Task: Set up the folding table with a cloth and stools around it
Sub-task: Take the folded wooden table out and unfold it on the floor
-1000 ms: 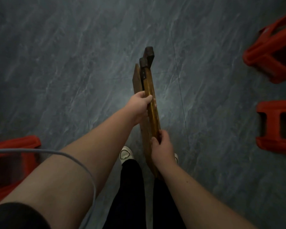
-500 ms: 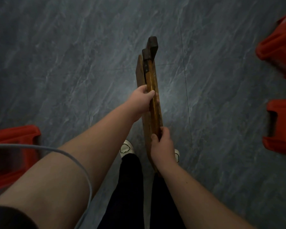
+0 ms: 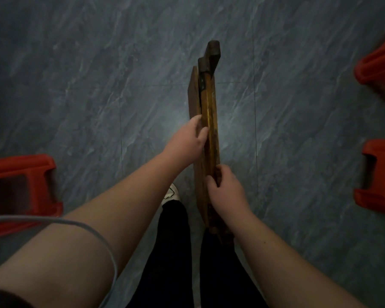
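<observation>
While standing over the scene and looking straight down:

Floor: spreading under everything as grey marbled tiles, catching a pale glare near the middle.

Folding table: standing folded flat and on edge above the floor, running from between the legs away up the frame; showing a wooden top on the left and yellowish legs packed against it on the right, ending in dark worn tips at the far end.

Stools: lying as three red plastic shapes well apart from the table, one at the left edge, one at the right edge, one cut off at the upper right.

Legs: hanging below in black trousers, with a white shoe peeping out just left of the table.

Cable: curving grey across the left forearm.

Left hand: gripping the table partway along, fingers curling over the top edge, thumb lying against the near side.

Right hand: clasping the nearer end of the folded legs, fingers wrapping round them, thumb pressing on the left side.
</observation>
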{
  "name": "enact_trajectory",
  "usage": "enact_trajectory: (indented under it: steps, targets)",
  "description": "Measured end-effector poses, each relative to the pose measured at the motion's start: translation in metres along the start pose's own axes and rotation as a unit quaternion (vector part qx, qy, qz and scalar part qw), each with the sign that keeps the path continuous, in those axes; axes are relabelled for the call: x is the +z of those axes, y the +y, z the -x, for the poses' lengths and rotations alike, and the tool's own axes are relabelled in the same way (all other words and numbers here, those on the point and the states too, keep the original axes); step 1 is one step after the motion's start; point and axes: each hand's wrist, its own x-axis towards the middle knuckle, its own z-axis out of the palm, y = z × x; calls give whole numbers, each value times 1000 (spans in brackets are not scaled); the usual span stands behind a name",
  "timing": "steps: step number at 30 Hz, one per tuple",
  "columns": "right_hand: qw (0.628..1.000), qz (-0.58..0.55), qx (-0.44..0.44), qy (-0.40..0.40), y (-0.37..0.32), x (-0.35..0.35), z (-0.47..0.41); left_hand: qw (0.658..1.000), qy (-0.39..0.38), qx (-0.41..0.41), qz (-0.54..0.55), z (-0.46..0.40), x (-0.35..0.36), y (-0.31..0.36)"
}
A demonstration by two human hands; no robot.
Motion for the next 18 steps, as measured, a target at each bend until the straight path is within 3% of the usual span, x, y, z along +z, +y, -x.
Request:
enact_trajectory:
  steps: [12, 18]
  targets:
    - [959, 266, -101, -12, 33, -67, -3, 979, -28, -18, -202, 96, 30, -74]
    - [936, 319, -148, 2, 71, -72, 22, 959, -3, -40, -281, 143, 58, -102]
